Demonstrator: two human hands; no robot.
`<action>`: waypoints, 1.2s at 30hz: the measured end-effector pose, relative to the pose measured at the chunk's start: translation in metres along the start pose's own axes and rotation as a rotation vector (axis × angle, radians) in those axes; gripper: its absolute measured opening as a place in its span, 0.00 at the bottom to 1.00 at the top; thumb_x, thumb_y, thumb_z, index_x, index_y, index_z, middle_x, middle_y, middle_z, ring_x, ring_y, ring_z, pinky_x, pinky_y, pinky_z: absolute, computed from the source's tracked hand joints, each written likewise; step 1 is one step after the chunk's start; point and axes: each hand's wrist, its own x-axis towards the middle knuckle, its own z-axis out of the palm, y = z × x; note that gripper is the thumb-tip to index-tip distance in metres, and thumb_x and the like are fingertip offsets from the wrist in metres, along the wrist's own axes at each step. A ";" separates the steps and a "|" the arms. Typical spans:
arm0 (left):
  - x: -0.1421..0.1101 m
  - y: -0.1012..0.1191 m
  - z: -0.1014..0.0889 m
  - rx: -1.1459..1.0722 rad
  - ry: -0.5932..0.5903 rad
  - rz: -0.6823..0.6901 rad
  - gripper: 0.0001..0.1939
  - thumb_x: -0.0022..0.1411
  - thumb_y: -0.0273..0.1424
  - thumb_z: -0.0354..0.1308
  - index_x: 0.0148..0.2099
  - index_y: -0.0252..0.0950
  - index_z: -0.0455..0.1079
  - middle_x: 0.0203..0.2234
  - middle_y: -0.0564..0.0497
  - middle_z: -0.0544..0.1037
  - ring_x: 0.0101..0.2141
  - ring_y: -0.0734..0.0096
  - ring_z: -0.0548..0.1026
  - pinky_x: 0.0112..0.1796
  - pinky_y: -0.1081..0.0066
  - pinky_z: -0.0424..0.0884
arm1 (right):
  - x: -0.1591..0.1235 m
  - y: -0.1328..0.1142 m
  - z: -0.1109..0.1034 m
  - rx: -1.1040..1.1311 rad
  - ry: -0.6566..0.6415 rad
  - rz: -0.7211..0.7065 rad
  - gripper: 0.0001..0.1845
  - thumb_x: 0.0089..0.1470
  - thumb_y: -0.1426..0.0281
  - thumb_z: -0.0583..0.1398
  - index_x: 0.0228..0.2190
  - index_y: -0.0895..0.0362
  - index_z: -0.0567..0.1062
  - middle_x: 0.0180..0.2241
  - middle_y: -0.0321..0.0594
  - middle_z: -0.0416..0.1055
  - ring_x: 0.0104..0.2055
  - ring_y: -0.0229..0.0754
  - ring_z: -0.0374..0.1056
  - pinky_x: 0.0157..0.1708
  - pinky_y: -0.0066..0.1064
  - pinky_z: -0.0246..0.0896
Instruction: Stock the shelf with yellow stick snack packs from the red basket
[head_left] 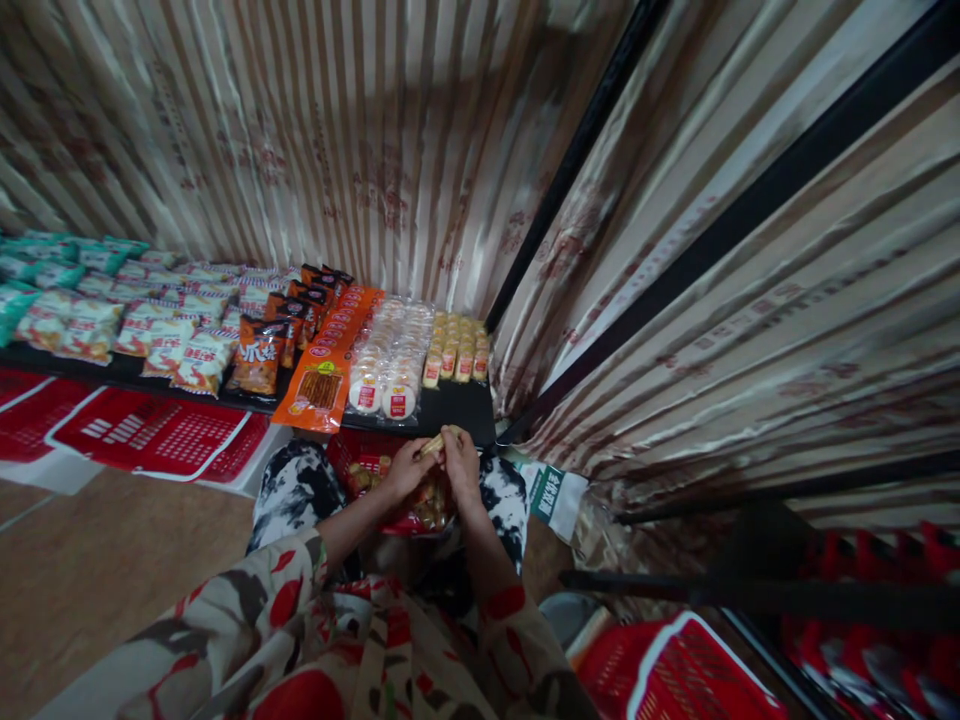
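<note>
My left hand [407, 470] and my right hand [460, 466] meet above the red basket [343, 447] between my knees. Pinched in the fingers of both is a small wrapped snack bar [433, 445], yellowish and held at a slant. More packets of a like colour [430, 508] lie in the basket, partly hidden by my forearms. Just beyond my hands, several yellow snack bars [463, 352] with red labels are lined up at the right end of the black shelf [454, 408]. Beside them lie clear-wrapped round white crackers [399, 352].
Leftward along the shelf are a long orange packet [324, 372], dark orange bags [257, 355], white bags [202, 357] and green bags [13, 305]. Red baskets [154, 430] sit under the shelf. Another red basket [694, 670] and black bars [750, 590] stand at my right. A striped curtain [300, 120] hangs behind.
</note>
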 end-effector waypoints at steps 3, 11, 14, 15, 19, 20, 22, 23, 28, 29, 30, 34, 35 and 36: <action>0.004 0.005 0.006 -0.044 -0.009 -0.036 0.12 0.57 0.29 0.55 0.44 0.33 0.71 0.36 0.48 0.77 0.37 0.68 0.72 0.39 0.73 0.69 | 0.006 0.000 0.001 0.071 0.006 0.027 0.25 0.48 0.54 0.56 0.44 0.57 0.70 0.26 0.36 0.74 0.26 0.40 0.69 0.27 0.28 0.62; 0.018 0.014 0.019 -0.212 0.078 -0.123 0.11 0.61 0.32 0.53 0.45 0.34 0.64 0.29 0.52 0.75 0.27 0.76 0.73 0.29 0.78 0.69 | 0.012 0.001 0.006 0.183 -0.040 0.037 0.25 0.48 0.55 0.56 0.44 0.58 0.70 0.25 0.36 0.74 0.22 0.39 0.68 0.22 0.27 0.63; 0.026 0.012 0.023 -0.201 0.114 -0.107 0.09 0.61 0.34 0.53 0.42 0.34 0.64 0.26 0.53 0.74 0.25 0.76 0.72 0.28 0.76 0.69 | 0.017 0.004 0.007 0.187 -0.056 0.055 0.25 0.49 0.55 0.55 0.45 0.57 0.70 0.25 0.36 0.74 0.21 0.38 0.67 0.21 0.27 0.63; 0.029 0.012 0.024 -0.182 0.119 -0.100 0.09 0.61 0.35 0.53 0.41 0.35 0.64 0.26 0.53 0.74 0.25 0.76 0.72 0.29 0.76 0.69 | 0.019 0.005 0.007 0.181 -0.061 0.055 0.25 0.49 0.55 0.55 0.45 0.56 0.70 0.26 0.36 0.74 0.21 0.38 0.68 0.22 0.27 0.64; 0.037 0.018 0.025 -0.069 0.141 -0.080 0.10 0.61 0.36 0.53 0.41 0.36 0.68 0.29 0.51 0.76 0.30 0.72 0.74 0.34 0.73 0.69 | 0.028 0.008 0.005 0.129 -0.058 0.018 0.23 0.47 0.57 0.55 0.43 0.56 0.71 0.29 0.38 0.75 0.24 0.37 0.68 0.24 0.27 0.64; 0.038 0.020 0.024 -0.032 0.146 -0.076 0.10 0.61 0.36 0.54 0.41 0.36 0.69 0.30 0.50 0.76 0.32 0.70 0.74 0.35 0.73 0.69 | 0.030 0.008 0.004 0.121 -0.048 0.006 0.23 0.47 0.57 0.55 0.43 0.56 0.71 0.30 0.38 0.75 0.24 0.37 0.68 0.24 0.27 0.64; 0.041 0.025 0.023 0.044 0.159 -0.066 0.10 0.60 0.35 0.54 0.40 0.36 0.71 0.32 0.48 0.76 0.36 0.67 0.73 0.38 0.72 0.67 | 0.034 0.007 0.002 0.115 -0.031 -0.014 0.23 0.46 0.57 0.56 0.42 0.56 0.71 0.31 0.37 0.75 0.24 0.37 0.68 0.25 0.27 0.63; 0.042 0.028 0.022 0.082 0.166 -0.063 0.10 0.60 0.35 0.55 0.40 0.36 0.72 0.33 0.48 0.76 0.38 0.65 0.73 0.40 0.71 0.67 | 0.036 0.006 0.001 0.113 -0.023 -0.021 0.23 0.46 0.57 0.56 0.42 0.56 0.71 0.31 0.37 0.75 0.25 0.37 0.68 0.26 0.26 0.63; 0.046 0.042 0.022 0.286 0.196 -0.070 0.12 0.60 0.34 0.54 0.42 0.36 0.74 0.36 0.44 0.74 0.43 0.59 0.70 0.44 0.68 0.63 | 0.045 0.003 -0.003 0.051 0.008 -0.039 0.21 0.46 0.59 0.57 0.40 0.55 0.72 0.30 0.36 0.75 0.26 0.37 0.68 0.28 0.27 0.62; 0.046 0.044 0.023 0.336 0.200 -0.072 0.13 0.61 0.34 0.53 0.44 0.36 0.74 0.37 0.43 0.74 0.42 0.58 0.70 0.44 0.67 0.63 | 0.047 0.003 -0.003 0.040 0.012 -0.043 0.20 0.46 0.59 0.57 0.40 0.55 0.72 0.30 0.36 0.75 0.26 0.37 0.68 0.29 0.27 0.63; 0.047 0.045 0.024 0.378 0.205 -0.072 0.14 0.61 0.34 0.52 0.45 0.35 0.73 0.37 0.42 0.73 0.42 0.58 0.70 0.44 0.66 0.63 | 0.049 0.003 -0.003 0.030 0.015 -0.045 0.19 0.46 0.60 0.57 0.40 0.55 0.72 0.30 0.36 0.75 0.27 0.38 0.68 0.29 0.27 0.63; 0.054 0.047 0.029 0.425 0.214 -0.044 0.14 0.61 0.30 0.52 0.48 0.31 0.71 0.38 0.40 0.72 0.40 0.59 0.71 0.44 0.66 0.63 | 0.057 0.003 -0.004 -0.024 0.023 -0.054 0.17 0.47 0.63 0.57 0.40 0.54 0.73 0.32 0.37 0.75 0.31 0.39 0.69 0.32 0.28 0.63; 0.056 0.046 0.030 0.422 0.214 -0.036 0.14 0.61 0.28 0.52 0.47 0.31 0.71 0.38 0.40 0.72 0.40 0.60 0.71 0.45 0.66 0.64 | 0.060 0.003 -0.003 -0.042 0.028 -0.061 0.16 0.47 0.64 0.57 0.39 0.54 0.73 0.33 0.37 0.75 0.32 0.39 0.69 0.33 0.28 0.63; 0.059 0.044 0.031 0.428 0.213 -0.027 0.14 0.61 0.27 0.51 0.47 0.31 0.71 0.38 0.41 0.72 0.41 0.60 0.71 0.45 0.67 0.64 | 0.062 0.004 -0.003 -0.062 0.036 -0.070 0.16 0.47 0.64 0.57 0.39 0.54 0.73 0.33 0.37 0.75 0.32 0.39 0.70 0.33 0.28 0.63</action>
